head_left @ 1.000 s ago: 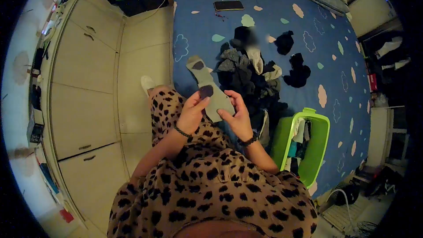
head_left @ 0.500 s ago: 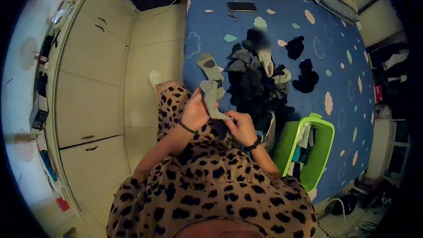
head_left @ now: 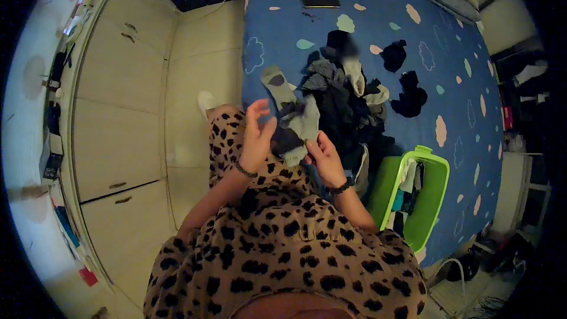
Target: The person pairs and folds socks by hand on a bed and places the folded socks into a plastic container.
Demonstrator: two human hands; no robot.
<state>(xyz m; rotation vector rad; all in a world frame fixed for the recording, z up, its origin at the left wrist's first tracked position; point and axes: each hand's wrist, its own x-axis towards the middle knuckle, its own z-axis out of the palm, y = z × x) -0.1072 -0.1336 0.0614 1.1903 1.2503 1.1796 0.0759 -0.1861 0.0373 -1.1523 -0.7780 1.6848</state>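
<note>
My right hand (head_left: 325, 156) pinches the edge of a grey sock (head_left: 305, 123) with dark patches, which hangs loosely between my hands. My left hand (head_left: 257, 139) is just left of the sock, fingers raised and apart, holding nothing. Another grey sock (head_left: 277, 85) with a dark heel patch lies on the bed beyond my left hand, partly behind the held one. To the right of them spreads a pile of dark socks (head_left: 336, 106), with a white sock (head_left: 354, 75) on top.
A green basket (head_left: 437, 195) with folded items stands at the right on the blue bed sheet (head_left: 466, 112). Two dark bundles (head_left: 394, 56) and a phone (head_left: 320, 2) lie farther back. Cabinets (head_left: 118, 142) line the left side.
My left hand has let go of the grey sock and opened. The sock has turned over and now hangs from my right hand, with its dark patches showing.
</note>
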